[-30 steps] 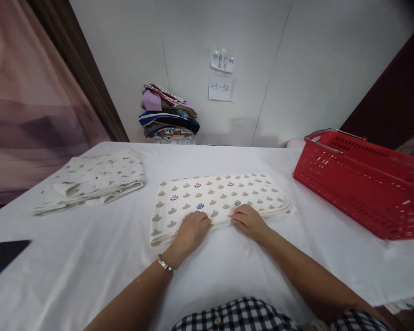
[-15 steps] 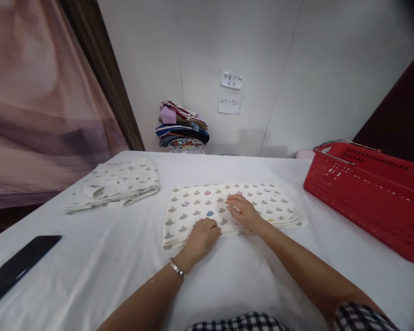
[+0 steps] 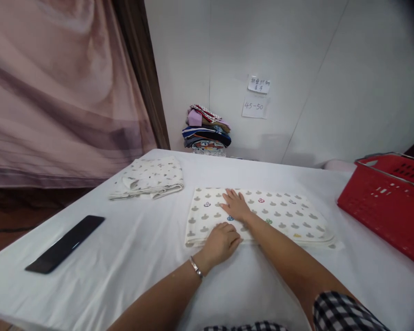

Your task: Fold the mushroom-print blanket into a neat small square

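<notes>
The folded patterned cloth (image 3: pixel 281 207) is lying flat on the white tablecloth (image 3: pixel 138 248), in front of the person. The right hand (image 3: pixel 237 206) is resting palm-down on its upper face, fingers spread wide. The left hand (image 3: pixel 222 241) is touching the near edge, fingers curled together; from where I am standing, I cannot tell whether it is gripping fabric. A red basket (image 3: pixel 382 216) is standing apart, to the right.
</notes>
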{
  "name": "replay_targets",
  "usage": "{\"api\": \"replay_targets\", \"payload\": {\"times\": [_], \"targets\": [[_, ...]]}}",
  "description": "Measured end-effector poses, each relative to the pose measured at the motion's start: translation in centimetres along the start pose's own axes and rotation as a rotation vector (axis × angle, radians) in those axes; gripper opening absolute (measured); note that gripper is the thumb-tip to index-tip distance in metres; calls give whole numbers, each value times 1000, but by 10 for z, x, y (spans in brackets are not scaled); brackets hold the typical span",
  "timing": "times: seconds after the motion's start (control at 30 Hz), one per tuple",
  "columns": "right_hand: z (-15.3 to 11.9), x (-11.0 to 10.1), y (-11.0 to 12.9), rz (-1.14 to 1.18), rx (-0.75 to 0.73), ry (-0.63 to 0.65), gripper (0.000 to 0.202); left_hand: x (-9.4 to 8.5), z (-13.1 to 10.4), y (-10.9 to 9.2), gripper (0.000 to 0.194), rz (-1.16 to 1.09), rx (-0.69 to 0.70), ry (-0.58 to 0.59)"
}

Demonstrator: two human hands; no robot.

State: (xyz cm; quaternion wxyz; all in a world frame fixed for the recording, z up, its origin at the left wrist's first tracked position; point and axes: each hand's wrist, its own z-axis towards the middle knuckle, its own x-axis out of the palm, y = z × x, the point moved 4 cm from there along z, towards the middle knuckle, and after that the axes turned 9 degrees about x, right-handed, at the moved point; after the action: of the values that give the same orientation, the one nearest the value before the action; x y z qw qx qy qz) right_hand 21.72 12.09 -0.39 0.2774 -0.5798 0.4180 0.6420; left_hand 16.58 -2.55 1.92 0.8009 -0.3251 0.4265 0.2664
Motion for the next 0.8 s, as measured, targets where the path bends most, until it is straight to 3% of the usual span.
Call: {"api": "replay_targets", "payload": {"times": [0.13, 0.23, 0.3, 0.4, 0.5, 0.6, 0.7, 0.8], "targets": [[-2, 3, -2, 1, -13, -6, 57, -22, 5, 19, 22, -99, -153, -77], [-3, 0, 1, 6, -21, -14, 56, -39, -2, 49, 29, 131, -326, -114], [-2, -4, 3, 19, -14, 6, 55, -41, -12, 69, 46, 264, -485, -61], [-2, -14, 2, 68, 7, 72, 54, -34, -27, 87, 60, 284, -625, 63], [-9, -30, -16, 84, 50, 70, 59, -28, -31, 90, 63, 268, -665, 128], [-23, -40, -51, 19, 155, 15, 63, -29, -28, 89, 64, 287, -669, 160], [-35, -36, -85, -24, 293, 26, 65, -31, -25, 87, 65, 300, -670, 190], [-36, -29, -96, -12, 318, 45, 67, -32, -24, 87, 65, 319, -677, 212]]}}
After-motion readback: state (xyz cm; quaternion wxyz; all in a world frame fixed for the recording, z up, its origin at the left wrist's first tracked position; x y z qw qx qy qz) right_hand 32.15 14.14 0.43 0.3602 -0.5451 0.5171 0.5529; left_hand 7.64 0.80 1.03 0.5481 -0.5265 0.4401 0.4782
